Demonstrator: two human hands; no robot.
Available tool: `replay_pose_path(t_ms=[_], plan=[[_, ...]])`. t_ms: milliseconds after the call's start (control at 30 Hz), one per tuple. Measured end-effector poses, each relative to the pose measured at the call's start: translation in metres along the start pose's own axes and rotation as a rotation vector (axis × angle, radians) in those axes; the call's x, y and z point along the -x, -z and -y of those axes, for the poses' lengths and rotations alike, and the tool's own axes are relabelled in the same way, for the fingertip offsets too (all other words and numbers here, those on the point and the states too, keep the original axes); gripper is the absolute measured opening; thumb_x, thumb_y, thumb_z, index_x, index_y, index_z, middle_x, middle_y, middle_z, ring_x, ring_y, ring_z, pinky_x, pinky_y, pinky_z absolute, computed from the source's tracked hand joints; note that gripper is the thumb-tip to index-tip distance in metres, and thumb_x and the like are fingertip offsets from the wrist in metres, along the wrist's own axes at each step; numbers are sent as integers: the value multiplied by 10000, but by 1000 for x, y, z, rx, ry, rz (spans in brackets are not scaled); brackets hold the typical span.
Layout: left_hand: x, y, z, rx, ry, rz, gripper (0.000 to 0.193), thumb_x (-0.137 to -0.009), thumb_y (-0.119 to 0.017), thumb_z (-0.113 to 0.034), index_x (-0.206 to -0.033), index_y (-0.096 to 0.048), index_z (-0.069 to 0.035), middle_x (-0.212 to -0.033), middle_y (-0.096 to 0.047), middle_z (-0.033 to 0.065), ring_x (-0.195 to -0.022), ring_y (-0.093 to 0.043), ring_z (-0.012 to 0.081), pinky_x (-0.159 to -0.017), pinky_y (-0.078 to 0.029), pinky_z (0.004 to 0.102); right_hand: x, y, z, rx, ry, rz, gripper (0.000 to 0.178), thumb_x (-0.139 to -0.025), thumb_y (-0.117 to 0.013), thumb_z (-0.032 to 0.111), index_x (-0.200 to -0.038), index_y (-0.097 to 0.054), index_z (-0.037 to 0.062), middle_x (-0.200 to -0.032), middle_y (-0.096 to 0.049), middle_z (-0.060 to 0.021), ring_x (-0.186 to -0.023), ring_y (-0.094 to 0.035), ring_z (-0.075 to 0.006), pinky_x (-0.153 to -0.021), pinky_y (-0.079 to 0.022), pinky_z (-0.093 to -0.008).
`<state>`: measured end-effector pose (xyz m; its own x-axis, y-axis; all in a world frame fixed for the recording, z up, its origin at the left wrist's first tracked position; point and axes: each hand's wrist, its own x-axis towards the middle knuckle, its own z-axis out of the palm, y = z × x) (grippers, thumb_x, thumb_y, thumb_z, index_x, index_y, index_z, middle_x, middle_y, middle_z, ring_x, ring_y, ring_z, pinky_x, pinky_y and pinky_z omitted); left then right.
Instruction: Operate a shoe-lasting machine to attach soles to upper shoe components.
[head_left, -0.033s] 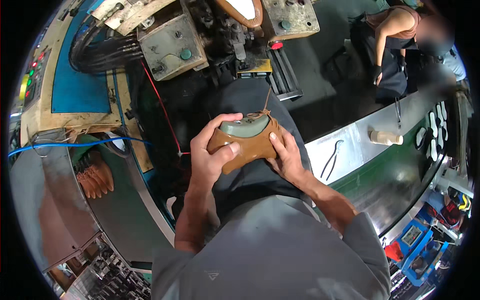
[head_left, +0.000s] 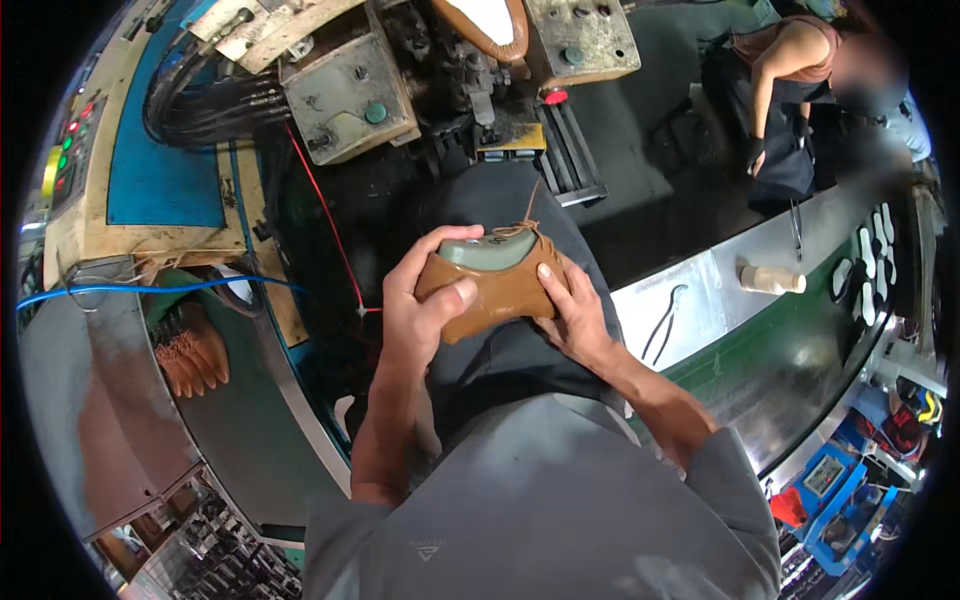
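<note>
Over my lap I hold a brown leather shoe upper (head_left: 505, 298) fitted around a grey-green shoe last (head_left: 485, 255), whose top shows in the upper's opening. My left hand (head_left: 408, 310) is closed on the left end, with its thumb on the near side and its fingers over the far edge. At the other end, beside the laced part, my right hand (head_left: 582, 325) grips the upper, its thumb on the near side. Most of its other fingers are hidden beneath. A thin brown lace (head_left: 530, 208) is tied at the upper's right and sticks up.
A machine with a control box (head_left: 350, 105) stands ahead, holding another brown upper (head_left: 500, 45). Pincers (head_left: 668, 320) and a bottle (head_left: 770, 279) lie on the bench at right. Several brown uppers (head_left: 195, 350) rest on the left shelf. A co-worker (head_left: 780, 75) sits far right.
</note>
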<state>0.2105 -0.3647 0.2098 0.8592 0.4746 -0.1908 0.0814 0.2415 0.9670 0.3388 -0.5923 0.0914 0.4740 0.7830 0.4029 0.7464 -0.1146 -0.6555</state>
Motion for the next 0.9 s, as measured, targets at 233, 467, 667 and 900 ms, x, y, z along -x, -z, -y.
replay_pose_path(t_ms=[233,467,667,900], plan=[[-58,59,47,155,115,-269,678,-995,-795,-300,-1556,-498,-63,-1341,-649,92,-1201,-683,219,-986,-600,400,-90,36,14,-442,-302,481,958,-907,-870,310,-1718,-373,196,-1492,-552,-285,-1355,-597,-455,-1149,-492,-473],[-83,92,123,93,340,-354,493,-1046,-722,-315,-1454,-625,-56,-1319,-704,120,-1187,-713,257,-977,-599,420,-75,17,38,310,139,667,1055,-728,-950,233,-1630,-462,487,-1726,-276,-260,-1098,-611,-431,-968,-628,-493],[-95,87,134,-642,-48,-533,345,-1092,-572,-174,-1292,-736,55,-1267,-757,265,-1190,-729,372,-1055,-529,431,-77,17,30,247,183,637,924,-764,-921,256,-1578,-541,470,-1733,-261,-279,-1260,-557,-553,-1029,-612,-545],[-170,76,87,-658,-210,-244,523,-1129,-588,-285,-1510,-568,72,-1509,-628,286,-1455,-579,387,-1228,-422,422,-57,49,6,13,-207,494,807,-823,-864,227,-1559,-600,428,-1746,-243,-304,-1252,-571,-522,-1048,-565,-598]])
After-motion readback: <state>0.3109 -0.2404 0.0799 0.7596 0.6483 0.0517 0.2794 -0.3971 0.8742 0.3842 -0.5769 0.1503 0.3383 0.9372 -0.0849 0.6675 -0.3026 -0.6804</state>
